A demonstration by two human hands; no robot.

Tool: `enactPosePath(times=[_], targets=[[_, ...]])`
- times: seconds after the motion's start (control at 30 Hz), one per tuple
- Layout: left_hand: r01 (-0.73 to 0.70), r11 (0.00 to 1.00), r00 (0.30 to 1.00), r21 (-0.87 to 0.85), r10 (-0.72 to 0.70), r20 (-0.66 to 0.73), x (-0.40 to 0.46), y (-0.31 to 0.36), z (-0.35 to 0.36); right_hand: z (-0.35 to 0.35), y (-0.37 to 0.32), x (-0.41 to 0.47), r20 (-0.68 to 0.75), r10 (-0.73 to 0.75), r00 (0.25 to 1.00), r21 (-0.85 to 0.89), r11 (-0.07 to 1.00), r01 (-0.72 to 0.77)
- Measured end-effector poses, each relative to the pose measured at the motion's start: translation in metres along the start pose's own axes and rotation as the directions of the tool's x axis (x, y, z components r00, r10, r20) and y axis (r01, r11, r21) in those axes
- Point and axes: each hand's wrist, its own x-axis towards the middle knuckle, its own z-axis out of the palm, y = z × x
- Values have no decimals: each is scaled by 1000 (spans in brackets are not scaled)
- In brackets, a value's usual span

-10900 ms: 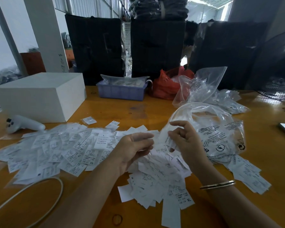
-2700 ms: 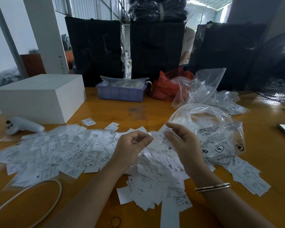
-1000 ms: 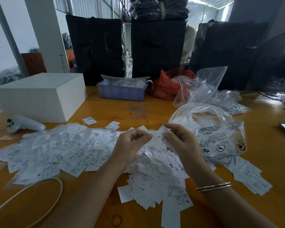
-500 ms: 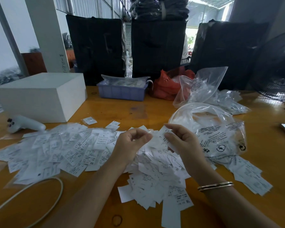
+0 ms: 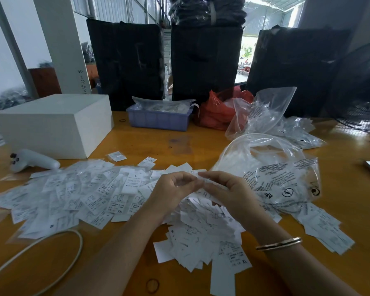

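Observation:
Small white printed size labels lie in two heaps on the orange wooden table (image 5: 150,144): a wide spread of labels (image 5: 73,193) at the left and a denser pile of labels (image 5: 203,229) under my hands. My left hand (image 5: 171,193) and my right hand (image 5: 229,191) meet above that pile. Both pinch a small white label (image 5: 198,175) between their fingertips. A clear plastic bag (image 5: 276,174) with black print lies just right of my right hand, its mouth open toward me.
A white box (image 5: 53,124) and a white controller (image 5: 33,161) sit at the left. At the back stand a blue tray (image 5: 158,118), a red bag (image 5: 216,112) and more clear bags (image 5: 265,112). A white cable (image 5: 58,251) loops front left. Labels (image 5: 325,229) lie at right.
My two hands have drawn closer together above the pile, fingertips now meeting on one label. The heaps and bags have not moved.

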Motion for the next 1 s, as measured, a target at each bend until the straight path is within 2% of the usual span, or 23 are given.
enactPosePath(times=[0.03, 0.13, 0.2, 0.3, 0.4, 0.5, 0.73, 0.9, 1.0], targets=[[5, 1000, 1000, -9, -5, -2, 0, 0, 0, 0, 0, 0, 0, 2, 1000, 11, 1000, -2], [0, 1000, 997, -27, -2, -72, 2, -1, -1, -4, 2, 2, 10, 73, 997, 220, 973, -73], [9, 999, 992, -48, -15, -122, 2, 0, -2, -8, 2, 2, 13, 114, 993, 269, 957, -113], [-10, 997, 995, -76, 3, -97, 0, 3, -2, -13, 2, 2, -95, 134, 986, 344, 934, -94], [-21, 995, 997, -99, 13, -82, -2, 6, -3, -18, -1, 2, -186, 101, 977, 430, 903, -12], [-21, 995, 996, -101, 12, -86, -2, 7, -2, -16, -2, 1, -210, 25, 977, 377, 924, 58], [-24, 993, 994, -113, 12, -108, -2, 9, -2, -10, -3, -2, -259, -115, 959, 38, 991, 130], [-16, 992, 994, -127, 2, -113, -1, 7, -2, -9, -4, -2, -222, -128, 967, -71, 991, 115], [-5, 992, 993, -128, -11, -118, -1, 5, -2, -7, -4, -1, -193, -102, 976, -50, 994, 94]])
